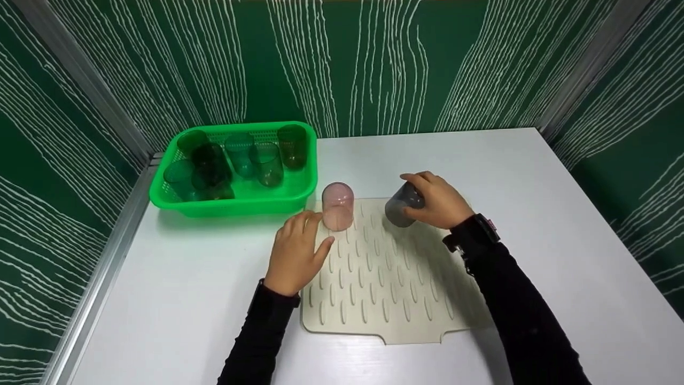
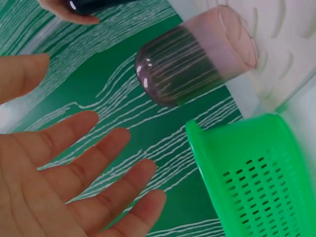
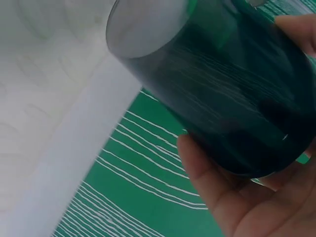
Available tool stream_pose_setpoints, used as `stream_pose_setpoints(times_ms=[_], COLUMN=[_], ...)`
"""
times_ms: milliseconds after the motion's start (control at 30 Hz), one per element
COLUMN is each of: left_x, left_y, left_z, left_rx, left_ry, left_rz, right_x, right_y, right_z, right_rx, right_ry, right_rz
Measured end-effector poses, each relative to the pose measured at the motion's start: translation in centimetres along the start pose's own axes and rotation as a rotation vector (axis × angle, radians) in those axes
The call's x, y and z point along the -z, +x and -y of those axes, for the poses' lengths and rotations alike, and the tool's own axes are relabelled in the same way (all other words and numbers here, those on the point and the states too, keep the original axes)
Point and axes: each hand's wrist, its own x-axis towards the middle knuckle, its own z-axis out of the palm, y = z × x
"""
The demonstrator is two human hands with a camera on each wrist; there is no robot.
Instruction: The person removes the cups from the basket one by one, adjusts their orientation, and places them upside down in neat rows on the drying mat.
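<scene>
A: What do the fingers [image 3: 197, 160] grip?

B: Right hand [image 1: 437, 202]: clamped round the dark cup [image 1: 398, 208]. Left hand [image 1: 294, 255]: spread, empty, just beside the upturned pink cup [image 1: 337, 208].

A: The dark cup's axis?

B: Tilted, mouth slanting down toward the mat [image 1: 368, 297], right of the pink cup; right hand nearer.

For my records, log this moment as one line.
right hand: holds tilted dark cup; left hand: beside pink cup; pink cup: upside down on mat
</scene>
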Motion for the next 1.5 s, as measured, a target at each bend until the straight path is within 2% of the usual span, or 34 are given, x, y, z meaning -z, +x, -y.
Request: stream_pose_setpoints(times_ms=[200,400,700,933,1067,1500], left_x=[-0.3,-0.2,-0.3,-0.4,-0.5,-0.6], left_y=[-0.1,-0.3,-0.3,-0.2,-0.2,-0.3], left_z=[-0.1,0.0,0.3,0.3,0.1,-0.2], left_rx=[0.071,0.143,0.202,0.221,0.207,0.176], left_ry=[0.051,0.083,0.152,0.156,0.146,0.167], left_rz=[0.063,0.1,0.148,0.177,0.189,0.148], right_x=[-1.3,-2.1,-2.7,-2.9,-3.1,-4.0], right_y=[0.5,1.0,1.4,1.5,1.4,1.3], right_z=[-0.4,-0.2,-0.2,-0.1,0.1,0.6], right_rx=[-0.055,-0.048,-0.043,-0.043,-0.04,-0.027], right_ry=[-0.004,-0.037,-0.071,-0.069,-0.071,-0.078], right_rz=[0.024,0.023,0.043,0.043,0.048,0.032])
